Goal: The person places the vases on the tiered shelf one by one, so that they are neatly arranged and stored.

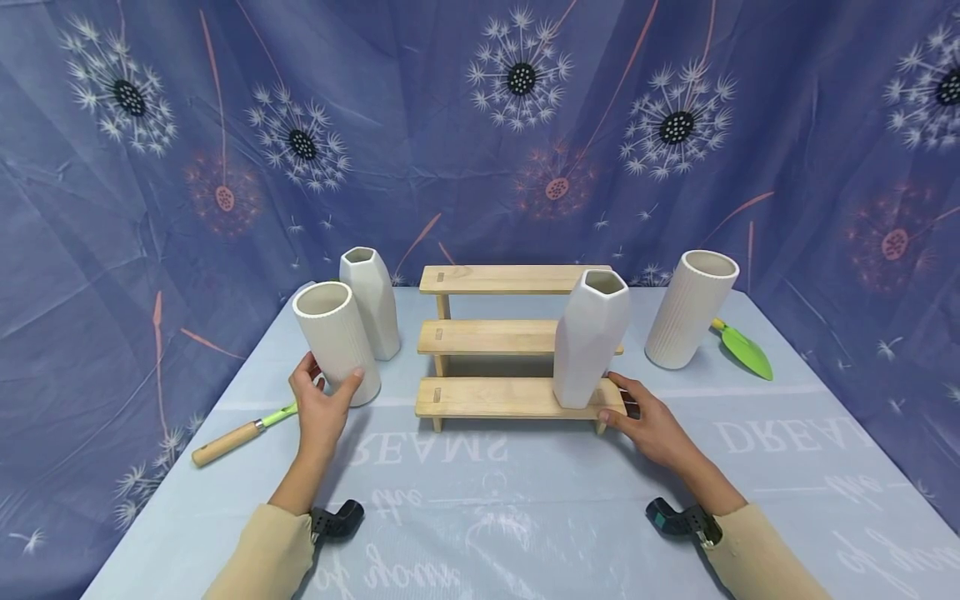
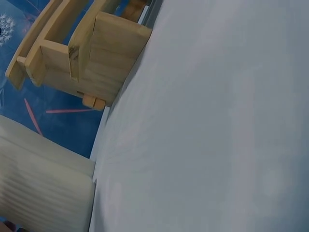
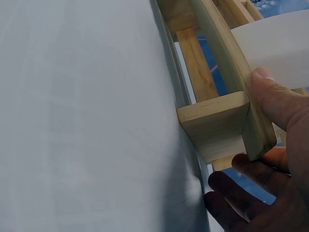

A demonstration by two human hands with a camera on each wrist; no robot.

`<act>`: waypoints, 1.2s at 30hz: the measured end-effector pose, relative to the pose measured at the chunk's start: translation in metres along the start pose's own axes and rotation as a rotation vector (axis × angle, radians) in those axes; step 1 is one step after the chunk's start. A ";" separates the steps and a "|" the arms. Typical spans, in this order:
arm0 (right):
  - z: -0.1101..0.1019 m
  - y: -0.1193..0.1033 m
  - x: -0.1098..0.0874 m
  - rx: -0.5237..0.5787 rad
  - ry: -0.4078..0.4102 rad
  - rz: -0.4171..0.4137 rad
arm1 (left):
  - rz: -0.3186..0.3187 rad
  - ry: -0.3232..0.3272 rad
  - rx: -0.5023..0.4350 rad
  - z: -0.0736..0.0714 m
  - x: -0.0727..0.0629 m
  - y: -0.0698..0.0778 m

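Note:
On the left, my left hand holds a white ribbed cylindrical vase low down, thumb across its front and fingers at its left side. The vase stands upright on the table. Behind it is a white faceted vase. My right hand grips the right end of the lowest step of a three-tier wooden shelf; in the right wrist view the thumb lies on the board and the index finger bends below its end. Another faceted vase stands on that lowest step, just beside the thumb.
A second ribbed vase stands right of the shelf, with a green trowel behind it. At left lies a wooden-handled garden tool, partly hidden by my left hand. A pale printed cloth covers the table; a blue curtain hangs behind.

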State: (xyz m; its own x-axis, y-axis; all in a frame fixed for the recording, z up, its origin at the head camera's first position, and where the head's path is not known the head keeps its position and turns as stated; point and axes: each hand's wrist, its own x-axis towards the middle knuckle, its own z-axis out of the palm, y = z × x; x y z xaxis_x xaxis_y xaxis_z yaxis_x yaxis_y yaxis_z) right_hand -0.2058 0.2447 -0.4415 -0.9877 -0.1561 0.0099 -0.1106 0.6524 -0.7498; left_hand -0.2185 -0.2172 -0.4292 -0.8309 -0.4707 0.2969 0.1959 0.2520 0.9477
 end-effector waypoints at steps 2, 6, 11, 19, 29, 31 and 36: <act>0.000 0.000 0.000 0.001 0.000 0.001 | -0.007 -0.015 0.004 0.001 0.002 -0.001; 0.001 0.000 0.000 0.010 -0.003 0.002 | -0.018 -0.039 0.009 0.003 0.005 -0.003; 0.000 0.000 0.001 0.005 -0.005 0.009 | -0.024 -0.065 0.028 0.004 0.009 -0.004; 0.000 0.000 0.001 0.007 -0.006 0.012 | -0.028 -0.084 0.062 0.005 0.014 -0.006; 0.000 0.001 0.001 0.018 -0.005 -0.001 | -0.032 -0.100 0.093 0.006 0.019 -0.006; 0.000 0.001 0.001 0.016 -0.005 0.001 | -0.032 -0.099 0.094 0.006 0.020 -0.006; 0.000 0.001 0.002 0.015 -0.004 0.007 | -0.056 -0.106 0.103 0.006 0.020 -0.003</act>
State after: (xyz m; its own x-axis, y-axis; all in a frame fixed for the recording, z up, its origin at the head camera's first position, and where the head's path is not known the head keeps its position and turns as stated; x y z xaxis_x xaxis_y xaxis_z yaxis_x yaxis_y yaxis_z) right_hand -0.2074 0.2448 -0.4423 -0.9880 -0.1548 0.0016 -0.1018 0.6420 -0.7599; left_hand -0.2386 -0.2224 -0.4268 -0.8903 -0.3962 0.2246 0.0976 0.3158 0.9438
